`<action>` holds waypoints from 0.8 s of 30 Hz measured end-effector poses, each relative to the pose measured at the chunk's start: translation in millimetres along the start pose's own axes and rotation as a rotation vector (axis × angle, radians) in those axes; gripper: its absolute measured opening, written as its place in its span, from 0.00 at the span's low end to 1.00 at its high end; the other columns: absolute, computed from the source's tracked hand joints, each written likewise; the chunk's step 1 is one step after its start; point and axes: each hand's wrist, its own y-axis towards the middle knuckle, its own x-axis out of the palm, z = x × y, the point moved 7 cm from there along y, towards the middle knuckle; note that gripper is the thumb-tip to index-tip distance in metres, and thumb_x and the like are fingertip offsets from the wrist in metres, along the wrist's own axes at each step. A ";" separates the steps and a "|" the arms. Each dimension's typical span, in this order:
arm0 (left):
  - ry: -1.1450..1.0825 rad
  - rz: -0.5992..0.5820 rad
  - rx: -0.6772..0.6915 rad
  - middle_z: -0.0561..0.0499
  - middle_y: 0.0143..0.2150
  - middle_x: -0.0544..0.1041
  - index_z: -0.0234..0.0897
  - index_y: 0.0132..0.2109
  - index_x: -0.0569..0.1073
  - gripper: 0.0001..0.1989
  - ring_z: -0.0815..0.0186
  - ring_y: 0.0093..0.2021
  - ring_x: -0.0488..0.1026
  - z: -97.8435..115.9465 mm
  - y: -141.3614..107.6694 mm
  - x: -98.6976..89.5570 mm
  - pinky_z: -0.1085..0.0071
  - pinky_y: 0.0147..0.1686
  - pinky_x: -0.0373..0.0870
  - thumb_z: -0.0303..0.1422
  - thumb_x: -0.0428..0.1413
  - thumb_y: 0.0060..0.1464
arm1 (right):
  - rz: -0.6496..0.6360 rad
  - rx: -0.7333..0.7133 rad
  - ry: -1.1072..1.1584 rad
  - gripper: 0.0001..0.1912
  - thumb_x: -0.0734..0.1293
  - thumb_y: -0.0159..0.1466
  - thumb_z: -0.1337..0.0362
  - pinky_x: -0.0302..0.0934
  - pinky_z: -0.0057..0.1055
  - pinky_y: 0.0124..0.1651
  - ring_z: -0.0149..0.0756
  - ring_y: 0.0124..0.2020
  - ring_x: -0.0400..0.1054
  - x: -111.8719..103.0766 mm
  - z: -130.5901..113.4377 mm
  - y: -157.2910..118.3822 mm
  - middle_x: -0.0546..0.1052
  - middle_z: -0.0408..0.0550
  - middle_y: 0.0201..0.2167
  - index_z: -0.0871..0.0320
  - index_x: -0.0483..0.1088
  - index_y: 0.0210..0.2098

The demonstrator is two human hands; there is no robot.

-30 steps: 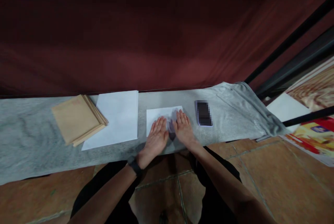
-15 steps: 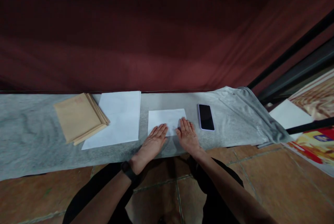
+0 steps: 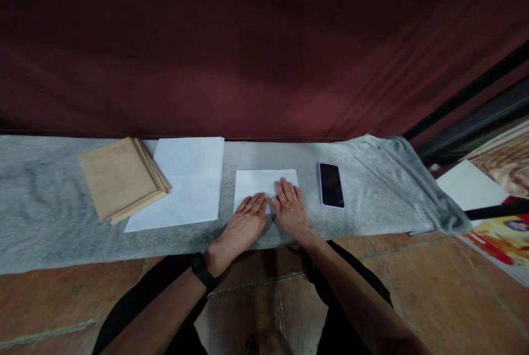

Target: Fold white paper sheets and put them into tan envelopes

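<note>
A small white paper lies flat on the grey cloth in front of me. My left hand rests palm down on its lower left edge, fingers stretched out and nothing held. Beside it my right hand lies flat on the paper's right part, its fingers also straight. The two hands are close together, with a narrow gap between them. A dark band is round my left wrist. To the left, a stack of larger white sheets is partly covered by a pile of brown envelopes.
A phone with a pale purple edge lies right of the paper. The grey cloth covers a long narrow surface against a dark red curtain. Black bars, a white sheet and a colourful printed package are at the right.
My right hand has slid slightly left and up over the paper, closer to my left hand. My left hand stays nearly in place. The camera view has shifted a little.
</note>
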 end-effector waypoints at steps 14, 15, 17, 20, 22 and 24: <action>-0.050 0.152 -0.197 0.37 0.77 0.56 0.24 0.74 0.54 0.31 0.57 0.78 0.48 -15.7 43.0 20.6 0.53 0.76 0.48 0.30 0.40 0.68 | -0.064 -0.057 0.051 0.29 0.52 0.78 0.59 0.46 0.48 0.76 0.44 0.77 0.48 5.6 -2.3 15.7 0.57 0.58 0.75 0.65 0.55 0.74; -0.045 0.156 -0.208 0.36 0.77 0.56 0.23 0.74 0.54 0.30 0.56 0.78 0.47 -18.5 43.2 20.8 0.53 0.76 0.48 0.30 0.39 0.69 | -0.050 -0.050 0.038 0.29 0.52 0.78 0.59 0.46 0.48 0.76 0.44 0.77 0.49 5.3 -0.6 16.2 0.56 0.58 0.75 0.66 0.55 0.74; -0.034 0.156 -0.232 0.35 0.77 0.55 0.22 0.74 0.55 0.30 0.55 0.78 0.47 -25.5 43.5 20.3 0.52 0.75 0.49 0.31 0.39 0.70 | -0.012 -0.039 0.015 0.30 0.53 0.78 0.58 0.46 0.48 0.76 0.46 0.76 0.50 3.9 3.8 16.8 0.56 0.59 0.75 0.67 0.55 0.74; -0.025 0.158 -0.284 0.33 0.77 0.54 0.20 0.74 0.54 0.31 0.53 0.78 0.47 -39.0 43.6 17.6 0.51 0.75 0.49 0.35 0.38 0.71 | 0.049 0.000 -0.010 0.31 0.54 0.78 0.56 0.46 0.50 0.75 0.49 0.75 0.52 2.8 12.6 17.6 0.58 0.63 0.74 0.69 0.55 0.73; -0.024 0.165 -0.332 0.32 0.76 0.54 0.20 0.74 0.54 0.32 0.52 0.78 0.49 -48.6 43.0 16.0 0.51 0.75 0.50 0.38 0.39 0.72 | 0.086 0.027 -0.022 0.32 0.55 0.77 0.56 0.47 0.52 0.74 0.51 0.74 0.53 3.6 18.3 17.9 0.59 0.65 0.73 0.71 0.54 0.73; -0.023 0.167 -0.377 0.32 0.76 0.54 0.20 0.74 0.54 0.33 0.52 0.77 0.50 -56.5 42.2 15.6 0.52 0.75 0.50 0.40 0.39 0.72 | 0.120 0.045 -0.029 0.33 0.54 0.77 0.55 0.48 0.53 0.74 0.52 0.74 0.54 4.7 23.0 17.7 0.59 0.67 0.73 0.72 0.55 0.73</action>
